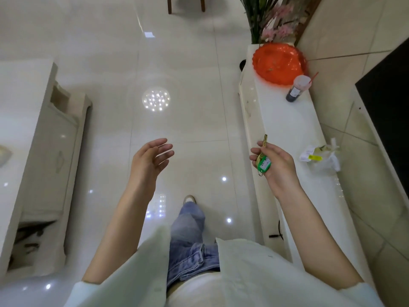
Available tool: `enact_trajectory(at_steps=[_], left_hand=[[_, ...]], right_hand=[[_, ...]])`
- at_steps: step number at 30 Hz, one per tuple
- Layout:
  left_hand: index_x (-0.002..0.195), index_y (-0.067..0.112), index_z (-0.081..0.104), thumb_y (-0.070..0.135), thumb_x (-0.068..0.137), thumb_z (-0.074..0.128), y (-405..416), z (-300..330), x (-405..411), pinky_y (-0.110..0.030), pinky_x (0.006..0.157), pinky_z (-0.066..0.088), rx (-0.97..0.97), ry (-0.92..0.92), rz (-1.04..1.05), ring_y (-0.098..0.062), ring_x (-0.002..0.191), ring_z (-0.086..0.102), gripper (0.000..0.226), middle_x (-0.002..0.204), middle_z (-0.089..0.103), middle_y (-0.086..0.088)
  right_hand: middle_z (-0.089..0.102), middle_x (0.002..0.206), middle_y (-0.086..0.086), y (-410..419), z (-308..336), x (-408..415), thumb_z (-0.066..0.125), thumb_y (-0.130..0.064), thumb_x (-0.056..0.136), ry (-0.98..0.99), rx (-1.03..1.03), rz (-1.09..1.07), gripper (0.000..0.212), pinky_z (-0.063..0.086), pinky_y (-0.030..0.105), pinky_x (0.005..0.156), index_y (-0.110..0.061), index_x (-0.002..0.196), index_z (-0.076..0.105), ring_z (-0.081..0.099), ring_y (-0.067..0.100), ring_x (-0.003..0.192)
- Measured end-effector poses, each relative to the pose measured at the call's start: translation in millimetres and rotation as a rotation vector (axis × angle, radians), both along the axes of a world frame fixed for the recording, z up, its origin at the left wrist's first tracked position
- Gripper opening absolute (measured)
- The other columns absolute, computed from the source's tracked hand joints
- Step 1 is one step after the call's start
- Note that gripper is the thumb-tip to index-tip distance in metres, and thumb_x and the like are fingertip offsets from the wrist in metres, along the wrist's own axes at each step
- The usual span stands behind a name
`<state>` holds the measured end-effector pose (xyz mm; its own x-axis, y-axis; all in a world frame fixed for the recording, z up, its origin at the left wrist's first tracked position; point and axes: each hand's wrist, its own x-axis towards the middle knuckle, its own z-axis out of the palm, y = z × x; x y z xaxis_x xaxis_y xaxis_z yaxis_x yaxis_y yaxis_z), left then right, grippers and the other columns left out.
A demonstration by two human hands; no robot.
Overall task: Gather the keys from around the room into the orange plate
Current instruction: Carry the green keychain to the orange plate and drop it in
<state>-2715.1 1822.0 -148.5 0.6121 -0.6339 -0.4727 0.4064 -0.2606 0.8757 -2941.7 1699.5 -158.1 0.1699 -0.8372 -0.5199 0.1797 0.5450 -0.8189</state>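
Observation:
My right hand [275,162] holds a brass key with a green tag [263,159], its fingers curled round the tag while the key's blade sticks up past them. The hand hovers over the near edge of a long white cabinet [287,129]. The orange plate [279,63] sits at the far end of that cabinet top, well ahead of the hand; small items lie in it. My left hand [150,158] hangs in the air over the floor, fingers relaxed and holding nothing.
A dark drink cup with a straw [297,88] stands just before the plate. A white plastic bag [321,157] lies on the cabinet to the right of my hand. A dark TV screen [389,103] is at right, a white table [26,129] at left, flowers [272,18] behind the plate.

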Motion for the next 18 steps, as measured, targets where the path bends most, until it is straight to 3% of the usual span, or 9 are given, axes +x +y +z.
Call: enact_trajectory(at_steps=[11, 18], left_hand=[[0.092, 0.021, 0.063, 0.009, 0.09, 0.042, -140.1, 9.5, 119.6, -0.02, 0.072, 0.047, 0.003, -0.002, -0.16, -0.006, 0.075, 0.068, 0.024, 0.08, 0.07, 0.009], [0.093, 0.02, 0.063, 0.009, 0.09, 0.042, -222.7, -1.9, 161.6, -0.021, 0.074, 0.048, 0.01, -0.007, -0.189, -0.007, 0.075, 0.068, 0.023, 0.075, 0.071, 0.011]], right_hand=[[0.066, 0.078, 0.007, -121.2, 9.1, 97.8, 0.049, -0.004, 0.092, 0.0, -0.006, -0.189, 0.017, 0.053, 0.019, 0.057, -0.01, 0.088, 0.064, 0.065, 0.011, 0.06], [0.066, 0.082, 0.004, -200.6, 6.4, 136.0, 0.049, -0.005, 0.093, 0.014, -0.043, -0.196, 0.017, 0.055, 0.02, 0.064, -0.013, 0.093, 0.064, 0.065, 0.011, 0.066]])
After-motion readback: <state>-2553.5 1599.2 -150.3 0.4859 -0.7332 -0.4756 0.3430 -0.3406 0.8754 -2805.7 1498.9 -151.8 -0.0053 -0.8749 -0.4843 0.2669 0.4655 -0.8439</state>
